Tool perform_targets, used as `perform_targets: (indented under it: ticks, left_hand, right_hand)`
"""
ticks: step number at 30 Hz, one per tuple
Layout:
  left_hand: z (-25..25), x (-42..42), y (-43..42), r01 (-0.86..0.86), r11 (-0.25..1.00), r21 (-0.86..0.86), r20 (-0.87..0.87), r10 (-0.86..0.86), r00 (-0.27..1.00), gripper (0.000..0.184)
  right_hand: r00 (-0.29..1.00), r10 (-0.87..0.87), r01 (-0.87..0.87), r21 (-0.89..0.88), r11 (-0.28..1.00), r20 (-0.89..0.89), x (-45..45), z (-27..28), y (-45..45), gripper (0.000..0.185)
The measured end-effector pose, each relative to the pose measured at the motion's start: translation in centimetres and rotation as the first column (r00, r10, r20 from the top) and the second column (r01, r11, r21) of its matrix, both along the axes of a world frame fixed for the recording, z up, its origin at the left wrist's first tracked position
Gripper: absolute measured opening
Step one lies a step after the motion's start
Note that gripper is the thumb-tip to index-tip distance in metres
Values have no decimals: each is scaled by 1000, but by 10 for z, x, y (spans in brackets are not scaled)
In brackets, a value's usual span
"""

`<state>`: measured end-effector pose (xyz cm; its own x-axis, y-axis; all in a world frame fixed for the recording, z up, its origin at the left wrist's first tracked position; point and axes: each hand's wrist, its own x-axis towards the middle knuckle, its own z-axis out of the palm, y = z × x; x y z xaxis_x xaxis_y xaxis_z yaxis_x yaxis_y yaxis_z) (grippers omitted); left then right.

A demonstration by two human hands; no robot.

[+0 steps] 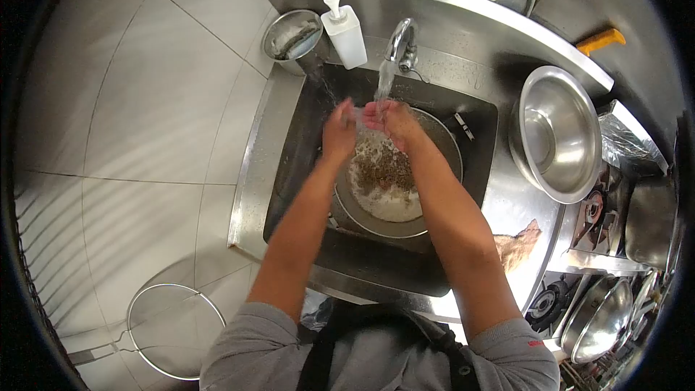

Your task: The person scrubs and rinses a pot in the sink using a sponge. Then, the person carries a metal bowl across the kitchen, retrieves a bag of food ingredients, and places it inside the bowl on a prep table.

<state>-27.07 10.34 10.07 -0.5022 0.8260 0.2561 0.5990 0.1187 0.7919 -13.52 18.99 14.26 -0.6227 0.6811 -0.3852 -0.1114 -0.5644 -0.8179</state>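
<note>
Water runs from the curved metal faucet [399,42] onto my right hand [394,120], which is palm up with its fingers stretched out and nothing in it. My left hand [339,132] is close beside it on the left, smeared by motion, so its fingers do not show well. Below both hands a round metal pan [455,152] stands in the dark sink [304,206]. Cloudy liquid with brown bits and whitish foam fills the pan. My right forearm hides part of its right side.
Behind the sink stand a white pump bottle [349,38] and a metal container [278,45] holding scrubbing things. A large steel bowl [556,134] is on the right counter, near a piece of raw-looking food [515,246]. Stove burners [548,303] lie farther right. A round-framed strainer [177,375] is at lower left.
</note>
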Motion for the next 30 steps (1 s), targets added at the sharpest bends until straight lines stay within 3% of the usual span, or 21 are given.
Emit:
perform_targets:
  ticks: [1, 2, 3, 4, 5, 7, 8, 10, 11, 12, 13, 15, 16, 18, 19, 21, 24, 26, 28, 29, 30]
  left_hand:
    - [-29, 12, -34, -36, 988, -150, 110, 52, 993, 34]
    - [-49, 28, -59, 35, 855, -517, 102, 22, 995, 37]
    - [-8, 56, -80, 254, 601, -758, 161, -205, 965, 49]
    - [-64, 66, -116, 386, 451, -805, 128, -502, 855, 59]
    - [-82, 77, -147, 554, 328, -765, 179, -718, 673, 66]
    - [-66, 110, -163, 529, 117, -841, 246, -787, 565, 44]
    - [-88, 124, -174, 502, 111, -858, 214, -811, 545, 37]
    - [-147, 139, -179, 446, 117, -887, 140, -854, 502, 23]
    - [-144, 141, -174, 479, 146, -865, 128, -861, 493, 19]
    - [-137, 143, -174, 515, 171, -840, 122, -865, 487, 16]
    - [-132, 146, -178, 550, 193, -813, 121, -867, 483, 14]
    - [-151, 142, -190, 601, 237, -763, 10, -926, 378, 15]
    - [-157, 136, -194, 621, 258, -741, -58, -945, 323, 16]
    - [-82, 133, -185, 571, 269, -776, -16, -913, 408, 15]
    - [-42, 130, -179, 543, 271, -795, 3, -893, 451, 16]
    - [-8, 114, -176, 597, 418, -685, -76, -856, 512, 15]
    - [39, 95, -144, 646, 688, -331, -109, -708, 698, 16]
    - [80, 87, -102, 535, 730, -425, -56, -611, 789, 18]
    - [71, 72, -63, 422, 856, -299, -263, -499, 826, 25]
    - [66, 65, -45, 357, 889, -287, -177, -415, 892, 25]
    - [62, 60, -29, 293, 914, -281, -86, -328, 941, 25]
  right_hand:
    - [1000, -23, 23, 7, 1000, -1, 1, -2, -1, 28]
    - [999, -46, 46, 14, 999, 0, 3, -3, -2, 28]
    - [999, -47, 46, 38, 998, 13, 4, -8, 0, 27]
    - [998, -50, 48, 61, 997, 26, 4, -15, 1, 26]
    - [998, -55, 51, 79, 996, 40, 5, -23, -1, 26]
    - [984, -19, -15, 189, 982, 175, 10, -30, -16, 24]
    - [970, -1, -59, 239, 969, 244, 14, -35, -30, 23]
    - [831, 45, -323, 415, 850, 555, 26, -92, -66, 35]
    - [757, 62, -444, 442, 780, 651, 36, -108, -85, 41]
    - [729, 150, -530, 412, 742, 668, 59, -102, -109, 48]
    - [657, 158, -629, 420, 655, 737, 81, -156, -135, 48]
    - [587, 211, -668, 320, 672, 781, 127, -150, -163, 35]
    - [602, 261, -606, 219, 765, 754, 148, -88, -170, 22]
    - [721, 68, -482, 428, 765, 690, 183, -106, -189, 20]
    - [703, 48, -489, 433, 757, 710, 190, -87, -186, 24]
    - [669, 11, -501, 440, 746, 743, 196, -14, -179, 31]
    - [725, -300, -428, 747, 508, 620, 189, 21, -171, 33]
    - [762, -424, -332, 858, 393, 489, 171, 36, -164, 37]
    - [769, -501, -286, 914, 288, 398, 149, 40, -156, 42]
    - [762, -523, -290, 923, 252, 382, 136, 35, -151, 44]
    - [742, -496, -340, 891, 300, 451, 124, 33, -148, 54]
